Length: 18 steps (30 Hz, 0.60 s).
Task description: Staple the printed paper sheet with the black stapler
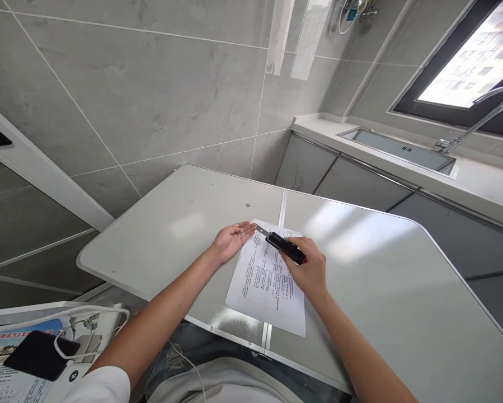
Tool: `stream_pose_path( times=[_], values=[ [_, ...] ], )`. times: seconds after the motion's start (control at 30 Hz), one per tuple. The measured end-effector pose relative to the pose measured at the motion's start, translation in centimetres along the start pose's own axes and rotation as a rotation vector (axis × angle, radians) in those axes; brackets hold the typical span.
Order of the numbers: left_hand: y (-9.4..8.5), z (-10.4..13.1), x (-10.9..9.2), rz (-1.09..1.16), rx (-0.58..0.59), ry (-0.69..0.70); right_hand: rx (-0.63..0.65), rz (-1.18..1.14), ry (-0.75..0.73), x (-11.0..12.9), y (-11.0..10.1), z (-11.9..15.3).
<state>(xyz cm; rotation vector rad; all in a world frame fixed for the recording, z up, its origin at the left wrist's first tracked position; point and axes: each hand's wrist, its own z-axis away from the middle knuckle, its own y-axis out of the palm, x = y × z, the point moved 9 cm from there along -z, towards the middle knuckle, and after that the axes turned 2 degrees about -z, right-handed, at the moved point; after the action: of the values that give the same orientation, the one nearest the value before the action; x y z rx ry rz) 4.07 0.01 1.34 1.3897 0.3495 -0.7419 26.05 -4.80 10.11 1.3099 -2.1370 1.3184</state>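
My right hand [308, 266] is wrapped round a black stapler [285, 246], whose metal end points up and left over the top of the printed paper [266, 280]. My left hand [232, 240] lies palm up at the sheet's upper left, fingers stretched out, with their tips close to the stapler's metal end. A tiny shiny spot shows at the left fingers; I cannot tell what it is. The paper lies flat across the seam of the pale folding table [360, 291]. A few tiny dark bits [248, 205] lie on the table beyond my left hand.
A counter with a sink [398, 148] and tap [478, 120] runs along the right under a window. At lower left a white shelf holds a black phone [41, 354], white cables [95, 309] and printed matter. A grey tiled wall [150, 89] rises behind the table.
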Motion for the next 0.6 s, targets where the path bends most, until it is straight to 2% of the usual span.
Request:
stream_pose_path(
  times=[0.07, 0.13, 0.2, 0.3, 0.4, 0.5, 0.6],
  values=[
    [-0.3, 0.1, -1.1, -0.021, -0.025, 0.093, 0.076, -0.098, 0.146, -1.5, 0.5, 0.3],
    [-0.5, 0.3, -2.0, -0.061, -0.048, 0.171, 0.201, -0.16, 0.207, -2.2, 1.7, 1.0],
    [-0.6, 0.5, -2.5, -0.122, -0.077, 0.214, 0.307, -0.182, 0.223, -2.5, 2.7, 1.7],
    [-0.2, 0.6, -2.4, -0.159, -0.055, 0.188, 0.4, -0.176, 0.193, -2.5, 3.4, 1.7],
    [0.7, 0.7, -2.1, -0.079, 0.036, 0.133, 0.324, -0.166, 0.085, -1.3, 2.3, 0.2],
    [1.6, 1.0, -2.4, -0.103, 0.09, 0.158, 0.219, -0.107, -0.068, 1.1, 1.3, -1.7],
    [2.3, 1.5, -2.9, -0.249, 0.104, 0.229, 0.237, -0.067, -0.187, 4.1, 2.6, -3.6]
  ],
)
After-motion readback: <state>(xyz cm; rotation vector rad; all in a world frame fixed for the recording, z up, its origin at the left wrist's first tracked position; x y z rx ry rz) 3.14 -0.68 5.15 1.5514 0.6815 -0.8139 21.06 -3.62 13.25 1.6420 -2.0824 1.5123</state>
